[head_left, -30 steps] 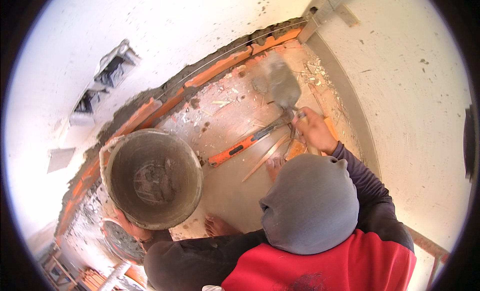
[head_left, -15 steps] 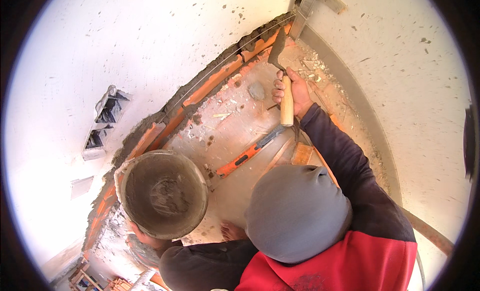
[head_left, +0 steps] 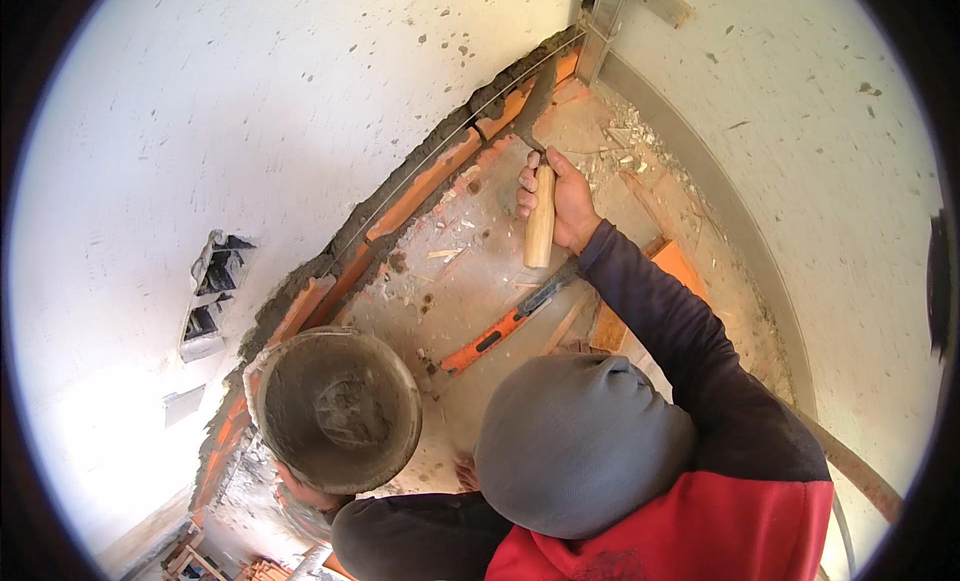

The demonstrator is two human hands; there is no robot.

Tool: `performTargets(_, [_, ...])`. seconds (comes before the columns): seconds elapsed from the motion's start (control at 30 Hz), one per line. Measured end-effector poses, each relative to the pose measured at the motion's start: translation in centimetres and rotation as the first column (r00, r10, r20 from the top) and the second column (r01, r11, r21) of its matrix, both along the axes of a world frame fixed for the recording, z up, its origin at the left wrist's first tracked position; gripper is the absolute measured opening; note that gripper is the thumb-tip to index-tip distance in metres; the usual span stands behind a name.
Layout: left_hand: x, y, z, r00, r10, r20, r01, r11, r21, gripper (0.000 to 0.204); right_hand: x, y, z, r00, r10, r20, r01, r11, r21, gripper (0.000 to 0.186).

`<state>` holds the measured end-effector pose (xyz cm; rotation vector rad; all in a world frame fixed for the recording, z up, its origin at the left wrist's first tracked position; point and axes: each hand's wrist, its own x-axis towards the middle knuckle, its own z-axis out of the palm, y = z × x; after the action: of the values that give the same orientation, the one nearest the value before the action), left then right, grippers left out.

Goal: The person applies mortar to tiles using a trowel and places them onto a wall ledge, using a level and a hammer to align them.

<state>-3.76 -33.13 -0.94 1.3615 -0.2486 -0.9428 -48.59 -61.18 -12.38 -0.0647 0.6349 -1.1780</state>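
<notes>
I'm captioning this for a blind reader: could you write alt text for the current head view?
A person in a grey hood grips a wooden-handled trowel in the right hand, its blade at a low row of orange bricks along a white wall. The left hand is at the side of a mortar-smeared bucket. An orange-and-grey level lies on the floor.

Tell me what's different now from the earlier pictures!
The right hand moved forward and to the left. It swung the trowel from over the littered floor to the row of orange bricks by the wall. Nothing was let go. The left hand stayed at the bucket, and the orange bar stayed on the floor.
</notes>
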Motion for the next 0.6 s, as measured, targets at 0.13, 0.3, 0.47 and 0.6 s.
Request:
performTargets(0.13, [-0.2,-0.3,0.0,0.999,0.052,0.001,-0.052,0.998,0.027,0.060,-0.7,-2.7,-0.7,0.999,-0.048,-0.018,0.048,0.998,0.037,0.032])
performTargets(0.3, [-0.4,-0.5,0.5,0.992,0.111,0.059,-0.115,0.991,0.071,0.062,0.1,-4.4,0.4,0.987,-0.143,-0.076,0.147,0.988,0.049,0.029])
performTargets(0.47, [-1.2,-1.2,1.0,0.977,0.155,0.147,-0.173,0.978,0.120,0.061,0.2,-4.0,1.1,0.985,-0.160,-0.069,0.163,0.985,0.049,0.029])
performTargets(0.6, [1.3,-0.1,0.1,0.979,0.090,0.184,-0.112,0.988,0.110,0.060,-0.1,-5.4,0.1,0.980,-0.190,-0.055,0.193,0.980,0.044,0.031])
